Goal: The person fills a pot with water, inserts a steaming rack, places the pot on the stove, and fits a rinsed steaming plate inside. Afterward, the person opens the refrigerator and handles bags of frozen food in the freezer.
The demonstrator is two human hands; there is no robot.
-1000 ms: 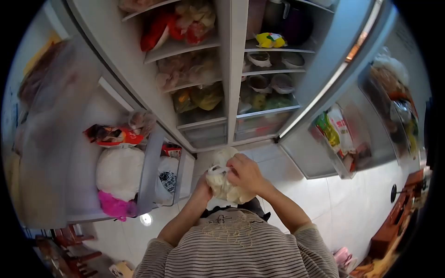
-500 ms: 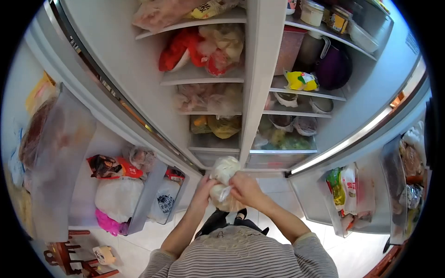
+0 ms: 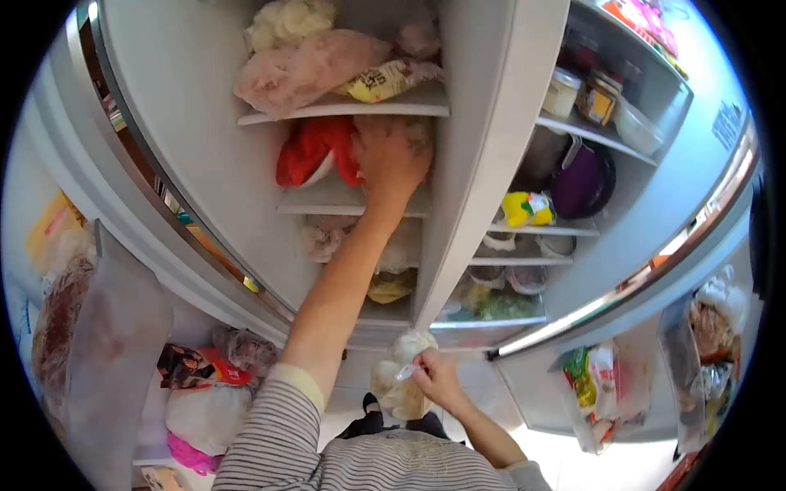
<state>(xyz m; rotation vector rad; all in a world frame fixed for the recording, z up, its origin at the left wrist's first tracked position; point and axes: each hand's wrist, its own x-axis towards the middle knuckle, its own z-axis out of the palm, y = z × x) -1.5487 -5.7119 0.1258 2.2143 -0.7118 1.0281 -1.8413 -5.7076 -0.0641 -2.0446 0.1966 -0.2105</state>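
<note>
My left hand [image 3: 396, 155] reaches deep into a left-side shelf, over a pale plastic bag of food [image 3: 419, 135]. Its fingertips blend into the bag and the shadow, so their grip is unclear. Beside it on the same shelf lies a red bag [image 3: 304, 155] with a white part. Low in front of my body, my right hand [image 3: 435, 376] is closed on the gathered middle of a clear plastic bag [image 3: 401, 393] with pale, lumpy contents. This bag hangs above the floor and bulges above and below the grip.
The shelf above holds a pink-tinted bag [image 3: 307, 69] and a yellow packet [image 3: 385, 80]. On the right-side shelves are jars [image 3: 562, 92], a yellow packet [image 3: 526, 209] and a purple round item [image 3: 583, 182]. Both doors stand open, with filled bins [image 3: 115, 344] along them.
My left hand has left the clear bag and moved up into the shelf. My right hand keeps the bag, now slightly lower. The view has shifted.
</note>
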